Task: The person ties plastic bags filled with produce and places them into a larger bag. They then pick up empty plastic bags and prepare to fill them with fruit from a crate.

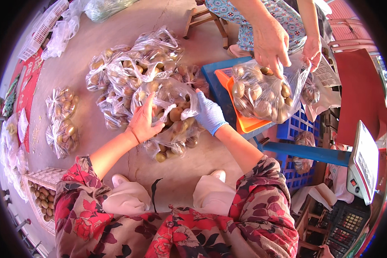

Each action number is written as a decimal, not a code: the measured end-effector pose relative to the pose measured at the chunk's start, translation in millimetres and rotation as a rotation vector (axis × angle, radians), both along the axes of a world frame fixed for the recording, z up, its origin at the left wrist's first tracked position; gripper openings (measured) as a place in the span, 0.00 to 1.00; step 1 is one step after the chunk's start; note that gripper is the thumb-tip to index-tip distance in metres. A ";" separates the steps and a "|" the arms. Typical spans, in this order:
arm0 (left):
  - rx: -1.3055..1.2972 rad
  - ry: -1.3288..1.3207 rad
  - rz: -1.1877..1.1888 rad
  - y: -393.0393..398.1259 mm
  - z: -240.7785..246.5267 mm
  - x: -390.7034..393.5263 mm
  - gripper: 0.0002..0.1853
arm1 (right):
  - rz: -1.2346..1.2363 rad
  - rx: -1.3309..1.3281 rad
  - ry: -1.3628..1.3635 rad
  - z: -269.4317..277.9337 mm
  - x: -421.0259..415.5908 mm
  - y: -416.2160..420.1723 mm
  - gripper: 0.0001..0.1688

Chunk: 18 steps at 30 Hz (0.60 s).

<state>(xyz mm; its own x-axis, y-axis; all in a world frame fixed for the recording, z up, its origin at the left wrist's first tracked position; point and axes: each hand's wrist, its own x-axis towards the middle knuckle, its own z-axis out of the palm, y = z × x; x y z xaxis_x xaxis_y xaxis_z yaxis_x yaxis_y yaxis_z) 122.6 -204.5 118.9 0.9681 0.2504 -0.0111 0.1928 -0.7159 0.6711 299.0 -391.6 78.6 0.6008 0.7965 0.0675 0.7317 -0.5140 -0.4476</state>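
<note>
My bare left hand point(145, 121) is at the left edge of the mouth of a clear plastic bag of brown, round fruit point(175, 113), its fingers spread. My right hand point(209, 113), in a blue glove, is at the bag's right edge; its fingertips are partly hidden by the plastic, so its grip cannot be told. More filled clear bags point(125, 71) are heaped on the floor behind. To the right, another person's hands point(272, 48) handle a filled bag point(261, 92) on an orange tray point(251, 125) over a blue platform scale point(213, 72).
The scale's blue post point(306, 152) and display head point(362, 164) stand at right, beside blue crates point(285, 130). Two tied bags point(63, 122) lie on the floor at left, above a crate of fruit point(45, 177). A wooden stool point(208, 22) stands at the back.
</note>
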 end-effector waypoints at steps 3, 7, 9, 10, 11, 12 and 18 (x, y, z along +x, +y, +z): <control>-0.176 0.166 -0.005 0.6 2.7 4.0 0.43 | 0.133 0.105 -0.032 2.5 -5.1 1.2 0.22; 0.056 0.090 -0.136 5.2 -14.5 3.7 0.28 | 0.159 0.187 0.065 0.0 -7.9 -1.1 0.15; 0.045 0.131 -0.204 8.9 -14.3 1.0 0.25 | 0.096 0.228 0.193 -0.9 -9.1 -1.2 0.14; 0.029 0.118 -0.201 9.9 -15.8 -0.5 0.26 | 0.072 0.242 0.257 -0.2 -9.4 -1.0 0.14; 0.012 0.104 -0.198 11.1 -18.2 -2.3 0.27 | 0.048 0.257 0.322 0.3 -9.9 -0.7 0.13; -0.007 0.086 -0.199 9.3 -14.7 0.0 0.28 | 0.043 0.244 0.336 1.7 -9.3 -1.2 0.13; -0.057 0.232 -0.054 3.2 5.9 3.6 0.38 | 0.032 0.171 0.311 6.0 -8.7 1.6 0.14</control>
<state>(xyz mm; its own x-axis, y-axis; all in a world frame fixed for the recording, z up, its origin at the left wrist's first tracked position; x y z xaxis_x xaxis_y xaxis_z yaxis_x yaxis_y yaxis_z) 126.2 -201.3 124.8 0.9498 0.1911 -0.2476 0.3093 -0.6916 0.6527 290.3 -390.1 84.6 0.5888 0.8080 0.0195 0.5615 -0.3916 -0.7290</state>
